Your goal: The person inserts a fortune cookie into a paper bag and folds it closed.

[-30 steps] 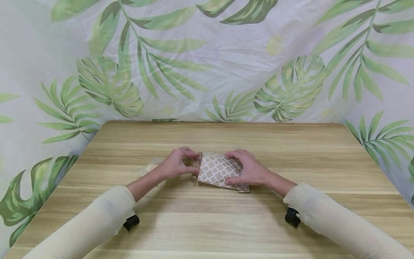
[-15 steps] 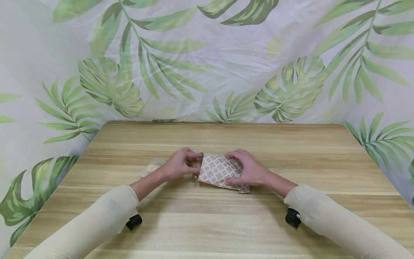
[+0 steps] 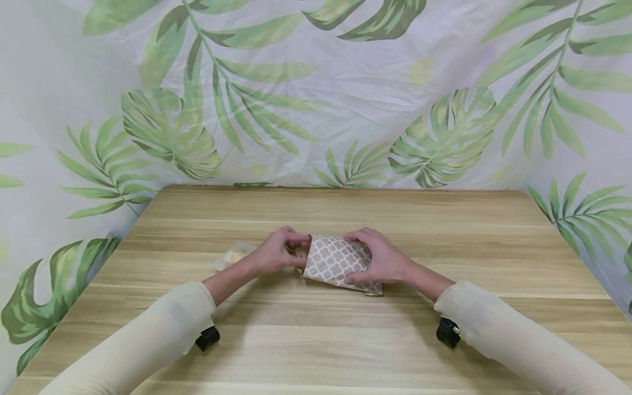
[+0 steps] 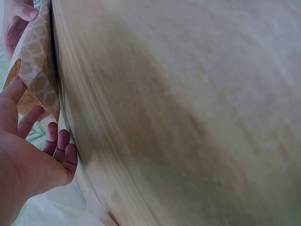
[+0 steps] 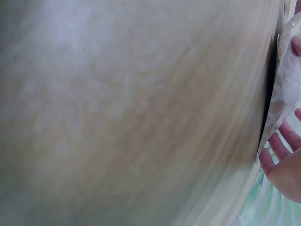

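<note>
A brown paper bag (image 3: 333, 260) with a white lattice print lies on its side on the table, its mouth facing left. My right hand (image 3: 382, 258) grips its closed end, thumb on the near side and fingers on the far side. At the mouth, my left hand (image 3: 276, 252) reaches in with thumb and index finger spread apart, their tips hidden inside. In the left wrist view the other fingers of the left hand (image 4: 33, 155) hang loosely curled outside the bag. Part of the right hand (image 5: 284, 165) shows beside the bag in the right wrist view.
Behind the left wrist lies a small see-through packet (image 3: 237, 252) with something pale yellow in it, partly covered by the arm. The wooden table (image 3: 326, 351) reaches back to a leaf-printed cloth (image 3: 345, 99). Black wrist cameras hang under both sleeves.
My left hand has moved slightly right, its thumb and index finger going further into the bag's mouth. More of the see-through packet shows. The right hand keeps its grip, almost still.
</note>
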`<state>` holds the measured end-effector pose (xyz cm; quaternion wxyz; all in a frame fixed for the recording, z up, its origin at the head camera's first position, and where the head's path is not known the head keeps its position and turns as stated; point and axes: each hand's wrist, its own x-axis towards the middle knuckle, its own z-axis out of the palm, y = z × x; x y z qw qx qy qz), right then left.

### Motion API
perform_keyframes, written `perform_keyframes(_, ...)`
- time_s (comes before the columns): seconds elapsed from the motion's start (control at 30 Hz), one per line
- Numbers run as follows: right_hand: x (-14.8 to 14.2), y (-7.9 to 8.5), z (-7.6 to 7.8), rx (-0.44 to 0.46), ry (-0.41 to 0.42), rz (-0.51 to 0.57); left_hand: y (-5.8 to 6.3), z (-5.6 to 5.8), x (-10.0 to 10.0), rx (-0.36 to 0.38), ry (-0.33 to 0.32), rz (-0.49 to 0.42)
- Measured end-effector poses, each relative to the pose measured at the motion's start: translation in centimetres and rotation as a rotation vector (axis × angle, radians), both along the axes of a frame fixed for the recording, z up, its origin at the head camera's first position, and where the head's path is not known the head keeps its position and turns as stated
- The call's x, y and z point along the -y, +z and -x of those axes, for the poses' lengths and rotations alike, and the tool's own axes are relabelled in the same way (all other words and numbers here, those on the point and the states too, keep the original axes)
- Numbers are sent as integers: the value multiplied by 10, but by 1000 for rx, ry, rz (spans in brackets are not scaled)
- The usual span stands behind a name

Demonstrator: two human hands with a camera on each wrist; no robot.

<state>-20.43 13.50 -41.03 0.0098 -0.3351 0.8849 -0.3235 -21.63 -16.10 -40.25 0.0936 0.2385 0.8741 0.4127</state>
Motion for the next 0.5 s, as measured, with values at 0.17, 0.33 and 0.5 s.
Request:
perform_keyframes(0.17, 0, 0, 0, 4, 3, 3, -3, 0, -2, -8, 2, -11)
perform_keyframes(0.33, -1, 1, 0, 19, 2, 9, -3, -2, -5, 2, 6, -16)
perform_keyframes(0.5, -1, 1, 0, 23, 8, 23, -2, -4, -6, 9, 0, -12)
